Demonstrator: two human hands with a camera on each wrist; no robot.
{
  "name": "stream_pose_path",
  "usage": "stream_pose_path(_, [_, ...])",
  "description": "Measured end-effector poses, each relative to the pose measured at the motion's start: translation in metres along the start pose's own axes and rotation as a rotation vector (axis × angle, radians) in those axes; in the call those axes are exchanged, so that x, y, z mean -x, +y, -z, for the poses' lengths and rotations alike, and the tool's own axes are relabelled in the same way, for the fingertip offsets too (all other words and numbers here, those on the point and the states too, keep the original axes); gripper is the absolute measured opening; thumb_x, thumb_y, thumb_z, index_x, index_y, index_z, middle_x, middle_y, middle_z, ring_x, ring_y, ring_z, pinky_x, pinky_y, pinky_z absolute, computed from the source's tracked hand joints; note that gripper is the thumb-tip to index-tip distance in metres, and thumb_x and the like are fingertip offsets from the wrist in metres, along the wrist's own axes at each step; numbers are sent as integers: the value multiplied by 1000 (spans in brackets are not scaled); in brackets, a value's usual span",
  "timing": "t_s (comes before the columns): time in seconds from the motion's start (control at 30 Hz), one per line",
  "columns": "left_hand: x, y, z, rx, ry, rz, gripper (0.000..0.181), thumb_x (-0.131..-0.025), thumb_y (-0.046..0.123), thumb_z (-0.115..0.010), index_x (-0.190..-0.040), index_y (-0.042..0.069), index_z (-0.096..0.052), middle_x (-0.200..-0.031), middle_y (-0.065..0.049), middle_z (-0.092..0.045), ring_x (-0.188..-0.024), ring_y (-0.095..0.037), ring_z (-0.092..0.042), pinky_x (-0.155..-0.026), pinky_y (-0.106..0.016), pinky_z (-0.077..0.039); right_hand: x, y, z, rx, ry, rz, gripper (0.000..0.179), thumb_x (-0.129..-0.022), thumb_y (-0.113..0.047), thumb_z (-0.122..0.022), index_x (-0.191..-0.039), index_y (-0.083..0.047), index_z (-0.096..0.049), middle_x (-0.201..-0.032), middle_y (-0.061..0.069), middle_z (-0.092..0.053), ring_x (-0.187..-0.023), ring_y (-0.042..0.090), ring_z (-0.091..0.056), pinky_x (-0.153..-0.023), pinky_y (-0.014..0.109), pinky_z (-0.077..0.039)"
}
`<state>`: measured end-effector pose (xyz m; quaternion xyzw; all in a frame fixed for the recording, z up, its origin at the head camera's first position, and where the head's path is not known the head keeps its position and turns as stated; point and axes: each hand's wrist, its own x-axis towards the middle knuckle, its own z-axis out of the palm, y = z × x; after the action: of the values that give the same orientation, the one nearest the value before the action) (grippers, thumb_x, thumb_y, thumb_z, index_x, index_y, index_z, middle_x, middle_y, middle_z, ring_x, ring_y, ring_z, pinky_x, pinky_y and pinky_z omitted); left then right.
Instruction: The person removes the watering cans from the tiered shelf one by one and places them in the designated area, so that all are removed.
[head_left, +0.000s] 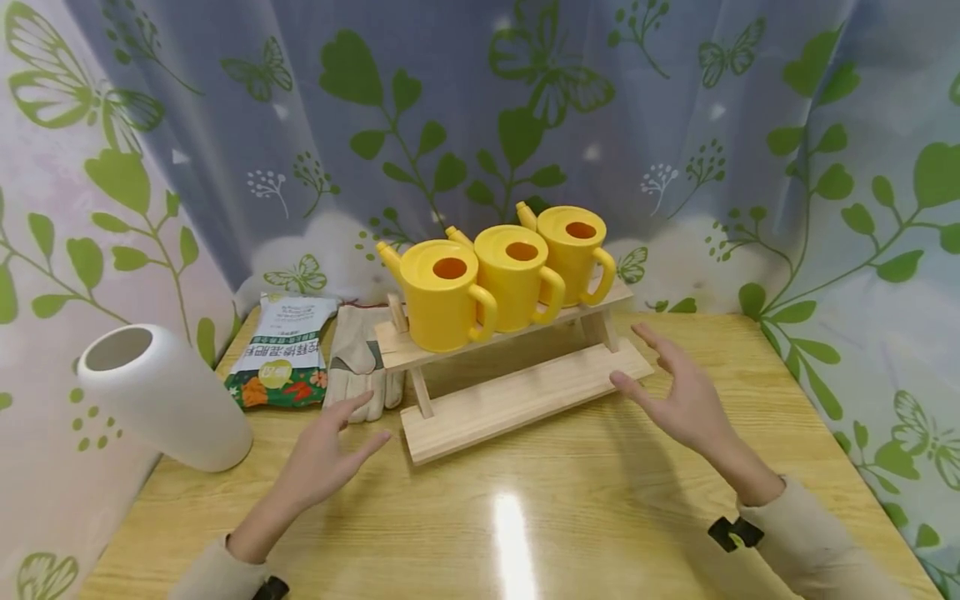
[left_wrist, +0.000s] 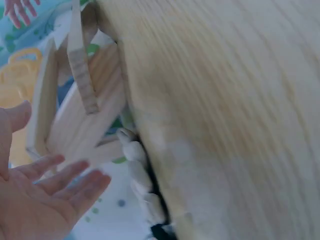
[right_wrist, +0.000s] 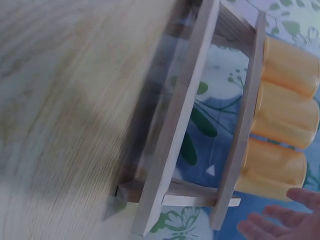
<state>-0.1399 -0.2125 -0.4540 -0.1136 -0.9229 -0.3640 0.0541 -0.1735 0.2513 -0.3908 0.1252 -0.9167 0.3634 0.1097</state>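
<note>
A two-tier wooden rack [head_left: 517, 392] stands on the table, with three yellow watering cans [head_left: 438, 296] in a row on its upper shelf. My left hand [head_left: 318, 458] is off the rack's left end, fingers spread and holding nothing. At the opposite end, my right hand [head_left: 686, 400] has its thumb and fingers apart, the thumb tip close to the lower shelf's corner. In the left wrist view the left hand [left_wrist: 45, 195] shows an upturned palm beside the rack [left_wrist: 90, 90]. The right wrist view has the right hand's fingers [right_wrist: 265, 227] near the closest watering can [right_wrist: 272, 170].
A white vase [head_left: 168, 400] stands at the left edge of the table. Between it and the rack lie a printed plastic bag [head_left: 285, 350] and a pair of work gloves [head_left: 360, 354]. A patterned curtain [head_left: 480, 108] hangs behind the wooden table [head_left: 450, 525].
</note>
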Motion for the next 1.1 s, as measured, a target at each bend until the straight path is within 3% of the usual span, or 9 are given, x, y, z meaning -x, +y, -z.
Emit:
stream_pose_path(0.1, [-4,-9,-3,86,-12,61,57,-101,30,-74,-146,-2,-58,-143,-24,-65,-126,-42,-67,-102,-55,-62,-13,4,1,-109,42,-11,66,-101,-29,-73,-158,-9,-48,-160,20,-51,-142,45,-53,-112,61,-52])
stream_pose_path(0.2, [-8,-15,-6,142,-29,128,51,-102,29,-73,-142,-1,-63,-133,-22,-72,-116,-36,-73,-94,-45,-66,-25,6,1,-184,69,-17,60,-102,-27,-72,-155,-7,-52,-155,19,-57,-136,43,-60,-103,33,-62])
stream_pose_path(0.33, [-11,-18,-10,239,-69,207,46,-102,24,-72,-139,-3,-64,-126,-24,-74,-102,-32,-77,-79,-32,-67,-43,6,0,-245,84,-29,58,-102,-29,-72,-153,-7,-54,-150,19,-61,-129,36,-66,-89,2,-52])
stream_pose_path(0.53, [-16,-18,-23,474,-98,345,48,-102,15,-71,-141,-11,-59,-120,-31,-73,-90,-29,-80,-76,-33,-69,-72,2,1,-262,100,-63,57,-102,-34,-72,-152,-11,-57,-145,17,-66,-113,13,-67,-85,7,-54])
stream_pose_path(0.63, [-17,-15,-28,578,-129,445,51,-103,18,-70,-144,-9,-56,-118,-28,-76,-84,-21,-79,-74,-33,-69,-84,0,0,-287,90,-92,58,-102,-37,-72,-153,-13,-56,-146,17,-65,-113,15,-65,-86,8,-55])
stream_pose_path(0.7, [-19,-13,-31,628,-150,479,52,-104,19,-70,-146,-8,-55,-114,-25,-77,-80,-18,-78,-73,-34,-69,-92,1,0,-312,85,-102,58,-102,-37,-72,-153,-14,-56,-145,17,-65,-110,12,-65,-86,8,-56])
stream_pose_path(0.93, [-21,-8,-36,700,-191,508,54,-104,17,-68,-148,-9,-51,-100,-9,-80,-73,-13,-76,-71,-31,-69,-111,0,-5,-386,83,-88,53,-102,-27,-72,-147,-3,-59,-136,21,-66,-98,0,-65,-83,9,-60])
stream_pose_path(1.1, [-23,-6,-36,726,-196,513,53,-104,13,-68,-148,-10,-50,-102,-7,-80,-73,-11,-76,-71,-29,-69,-117,-3,-5,-429,81,-79,43,-102,-20,-73,-136,5,-64,-112,1,-70,-92,0,-70,-82,18,-65])
